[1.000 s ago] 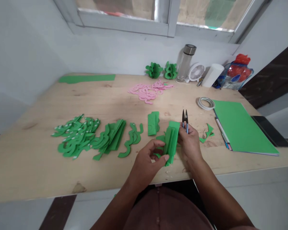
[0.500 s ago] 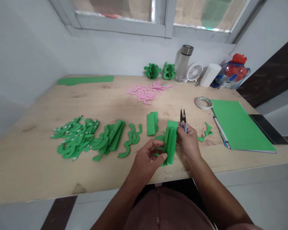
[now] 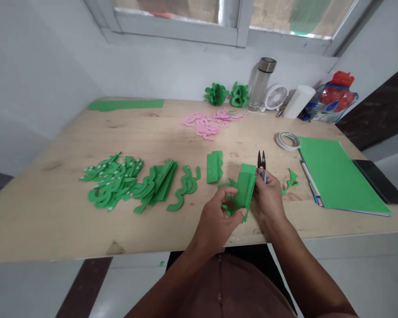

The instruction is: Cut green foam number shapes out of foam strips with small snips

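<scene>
A folded strip of green paper [image 3: 244, 187] stands upright near the table's front edge, with several layers stacked in it. My left hand [image 3: 216, 221] grips its lower left part between thumb and fingers. My right hand [image 3: 270, 199] is closed around a pair of thread snips [image 3: 262, 164], blades pointing away from me, and its fingertips touch the paper's right edge. Behind my left fingers more green paper shows, partly hidden. Just beyond lie small green paper pieces [image 3: 214, 168]. Green offcuts [image 3: 289, 182] rest to the right of my right hand.
Wavy green cutouts [image 3: 185, 187], folded green strips [image 3: 162, 181] and a white-dotted green pile [image 3: 112, 181] lie leftward. Pink cutouts [image 3: 207, 123] are farther back. Tape [image 3: 288, 141], green sheets [image 3: 341, 176], a pen [image 3: 309, 179] and a phone [image 3: 380, 181] lie right; a glass bottle [image 3: 260, 86] stands behind.
The folded green paper has turned, so a broad flat face shows where pleated edges showed before. Both hands keep their hold. The whole view has shifted slightly.
</scene>
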The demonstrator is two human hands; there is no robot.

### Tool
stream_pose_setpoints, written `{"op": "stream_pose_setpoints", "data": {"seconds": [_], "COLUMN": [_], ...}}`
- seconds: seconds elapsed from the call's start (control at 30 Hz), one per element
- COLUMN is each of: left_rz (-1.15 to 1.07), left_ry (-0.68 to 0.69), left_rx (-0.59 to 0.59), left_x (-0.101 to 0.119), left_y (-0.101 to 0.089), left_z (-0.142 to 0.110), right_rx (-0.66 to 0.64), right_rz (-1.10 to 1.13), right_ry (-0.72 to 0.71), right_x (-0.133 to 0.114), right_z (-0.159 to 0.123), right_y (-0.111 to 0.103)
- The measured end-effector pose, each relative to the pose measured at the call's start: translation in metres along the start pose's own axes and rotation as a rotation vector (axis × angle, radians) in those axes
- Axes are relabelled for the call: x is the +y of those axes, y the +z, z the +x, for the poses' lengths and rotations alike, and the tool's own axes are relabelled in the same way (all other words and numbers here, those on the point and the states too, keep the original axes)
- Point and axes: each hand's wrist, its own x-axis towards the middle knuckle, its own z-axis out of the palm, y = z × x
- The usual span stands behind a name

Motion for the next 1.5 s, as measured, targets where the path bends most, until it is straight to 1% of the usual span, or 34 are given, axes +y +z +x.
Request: {"op": "stream_pose_setpoints", "data": {"seconds": [0.1,0.2,0.37,0.5,0.57,0.67,0.7,0.8,0.87,0.93,1.1,1.17,1.23,1.33,1.43,1.5], "left_rz": [-0.135,-0.253,-0.249,-0.203,-0.094,0.203,0.304,0.541,0.683,0.808,0.996,1.032,1.041,1.004,0.925,0.884], "left_ry": [0.004,0.019,0.089,0.127,0.138,0.166,0.189,0.311,0.387,0.443,0.472,0.494,0.548,0.673,0.767,0.776], "left_rx": [0.015,0.023,0.064,0.034,0.048,0.115,0.115,0.033,-0.022,-0.049,-0.099,-0.089,-0.06,0.039,0.218,0.352], "left_x": [-0.002,-0.001,0.009,0.015,0.013,0.002,-0.003,-0.018,-0.025,-0.027,-0.024,-0.026,-0.03,-0.038,-0.041,-0.039], "left_y": [0.003,0.002,-0.005,-0.009,-0.014,-0.025,-0.028,-0.033,-0.031,-0.027,-0.017,-0.017,-0.018,-0.021,-0.026,-0.031], "left_z": [0.005,0.017,0.038,0.045,0.042,0.029,0.023,0.004,-0.006,-0.013,-0.022,-0.023,-0.023,-0.022,-0.019,-0.016], "right_rx": [-0.013,-0.031,-0.127,-0.087,-0.085,-0.129,-0.136,-0.141,-0.144,-0.142,-0.136,-0.098,-0.022,0.007,0.014,0.024], "right_rz": [-0.019,-0.012,0.036,-0.023,-0.096,-0.283,-0.349,-0.437,-0.481,-0.535,-0.647,-0.677,-0.711,-0.68,-0.634,-0.617], "right_ry": [-0.004,0.026,0.011,-0.03,-0.059,-0.097,-0.108,-0.132,-0.152,-0.178,-0.226,-0.264,-0.325,-0.326,-0.319,-0.321], "right_x": [-0.003,-0.01,-0.02,-0.018,-0.016,-0.013,-0.013,-0.009,-0.006,-0.003,-0.001,-0.004,-0.008,-0.011,-0.013,-0.015], "right_z": [0.002,0.003,0.0,0.002,0.007,0.017,0.021,0.028,0.031,0.032,0.029,0.025,0.02,0.011,0.003,-0.002], "right_y": [0.0,0.003,0.008,0.008,0.003,-0.006,-0.009,-0.016,-0.019,-0.021,-0.024,-0.026,-0.028,-0.031,-0.032,-0.033]}}
